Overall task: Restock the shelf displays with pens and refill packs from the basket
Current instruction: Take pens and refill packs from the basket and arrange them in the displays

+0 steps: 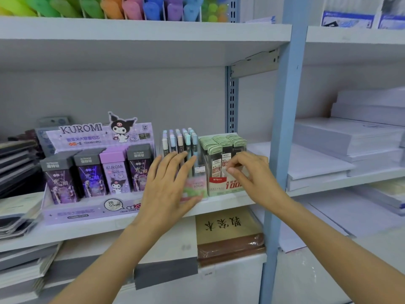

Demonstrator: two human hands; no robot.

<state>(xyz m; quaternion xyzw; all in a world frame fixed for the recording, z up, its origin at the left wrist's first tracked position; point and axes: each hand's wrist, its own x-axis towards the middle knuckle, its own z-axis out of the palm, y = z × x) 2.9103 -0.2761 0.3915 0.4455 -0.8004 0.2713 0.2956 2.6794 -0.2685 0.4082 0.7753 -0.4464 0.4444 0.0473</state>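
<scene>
A clear display of pastel refill tubes (pixel 180 142) marked "soda" stands on the middle shelf (pixel 223 205). My left hand (pixel 167 185) lies flat against its front with straight fingers. To the right stands a green-capped lead refill display (pixel 225 148). My right hand (pixel 247 170) is at its front with fingers curled, pinching one of the front packs. A purple Kuromi display (pixel 94 170) of lead cases sits left of both. No basket is in view.
A blue upright post (pixel 282 137) stands just right of my right hand. Paper stacks (pixel 341 145) fill the shelves to the right, notebooks (pixel 15 163) lie at the left. Coloured items line the top shelf (pixel 131 29). Below lie a brown book pack (pixel 230 238) and grey sheets.
</scene>
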